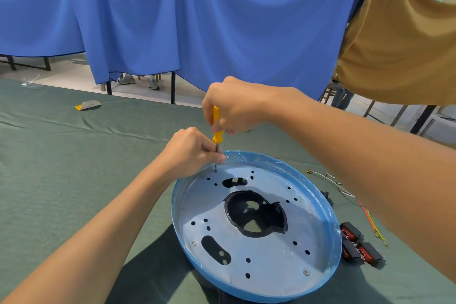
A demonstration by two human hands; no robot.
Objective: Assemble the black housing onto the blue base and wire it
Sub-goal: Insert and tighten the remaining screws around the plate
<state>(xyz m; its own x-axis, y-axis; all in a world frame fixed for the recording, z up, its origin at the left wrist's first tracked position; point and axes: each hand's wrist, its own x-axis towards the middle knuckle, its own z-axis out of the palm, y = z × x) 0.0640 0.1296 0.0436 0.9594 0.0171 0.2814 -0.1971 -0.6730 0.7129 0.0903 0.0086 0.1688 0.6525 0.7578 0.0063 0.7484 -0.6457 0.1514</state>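
Head view: right hand (234,103) wrapped round yellow screwdriver (217,128) handle, upright. Left hand (190,155) pinches its shaft just above the tip, at a far-left hole in the blue base (271,261); screw possibly there, too small to tell. Base on green bench (74,168), black housing (278,217) showing through centre cutout. Wires (340,187) lie to the right.

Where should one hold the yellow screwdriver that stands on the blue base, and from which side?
Grip the yellow screwdriver by its thick handle, from above: it stands nearly upright, tip down on the blue base, as the right hand holds it. The left hand pinches the thin shaft from the left.
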